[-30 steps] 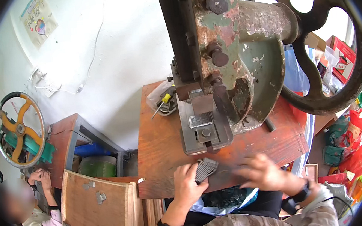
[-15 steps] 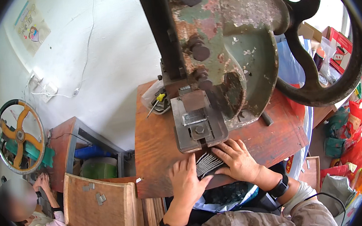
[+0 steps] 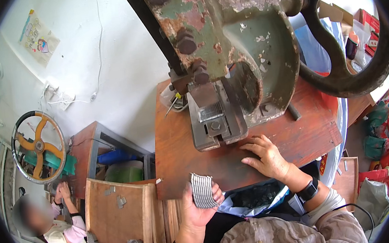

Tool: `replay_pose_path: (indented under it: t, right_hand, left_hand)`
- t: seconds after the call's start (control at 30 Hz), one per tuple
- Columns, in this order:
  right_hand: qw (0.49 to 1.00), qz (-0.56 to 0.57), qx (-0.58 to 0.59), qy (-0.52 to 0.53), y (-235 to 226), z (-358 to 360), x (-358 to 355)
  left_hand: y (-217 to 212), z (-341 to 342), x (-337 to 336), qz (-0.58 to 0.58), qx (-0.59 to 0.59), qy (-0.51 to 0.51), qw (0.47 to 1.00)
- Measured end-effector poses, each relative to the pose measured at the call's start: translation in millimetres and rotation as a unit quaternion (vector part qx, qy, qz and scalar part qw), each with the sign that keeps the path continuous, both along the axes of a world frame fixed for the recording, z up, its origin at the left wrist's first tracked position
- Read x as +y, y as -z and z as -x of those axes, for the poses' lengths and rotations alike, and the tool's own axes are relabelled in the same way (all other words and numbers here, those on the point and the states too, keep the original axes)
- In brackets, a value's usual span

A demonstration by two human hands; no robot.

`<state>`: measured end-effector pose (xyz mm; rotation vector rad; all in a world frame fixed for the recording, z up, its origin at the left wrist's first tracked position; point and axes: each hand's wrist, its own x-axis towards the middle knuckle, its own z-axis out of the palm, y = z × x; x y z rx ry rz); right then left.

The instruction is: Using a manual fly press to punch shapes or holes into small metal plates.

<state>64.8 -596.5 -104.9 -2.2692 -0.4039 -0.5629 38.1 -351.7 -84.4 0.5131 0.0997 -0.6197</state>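
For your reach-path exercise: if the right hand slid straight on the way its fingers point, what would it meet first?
Probably the grey steel base block of the press; the right hand lies flat on the wooden bench, fingers pointing left toward it, though depth is unclear.

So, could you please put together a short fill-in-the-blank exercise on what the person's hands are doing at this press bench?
1. The stack of ribbed grey metal pieces is held in the person's ____ hand.
2. The right hand lies flat on the ____ bench top.
3. The green press has a large dark ____ on the person's right side.
4. A black ____ sits on the wrist behind the right hand.

Missing words: left; wooden; handwheel; watch
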Motion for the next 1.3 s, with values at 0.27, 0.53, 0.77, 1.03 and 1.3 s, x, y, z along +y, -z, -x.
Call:
replay_pose_path:
  t: [0.27, 0.53, 0.77, 1.03, 1.3]
  right_hand:
    - [0.997, 0.034, -0.054, -0.039, -10.6, 5.0, 20.8]
    - [0.998, 0.029, -0.024, -0.054, -9.1, 9.0, 11.7]
    - [0.998, 0.03, -0.009, -0.06, -15.8, 9.5, 23.4]
    - [0.998, 0.054, -0.001, -0.037, -11.4, 9.4, 22.9]
    - [0.997, 0.067, -0.013, -0.029, -6.6, 9.2, 23.7]
  left_hand:
    - [89.4, 30.8, -13.7, -0.52, -0.14, 0.262, 0.801]
    - [-17.4, 79.3, 105.2, -0.773, -0.462, -0.203, 0.384]
    - [-28.1, 171.5, 264.8, -0.936, -0.185, -0.074, 0.29]
    - [-55.2, 147.0, 284.9, -0.803, -0.142, -0.035, 0.578]
    - [-41.7, 158.3, 290.1, -0.777, -0.111, -0.107, 0.611]
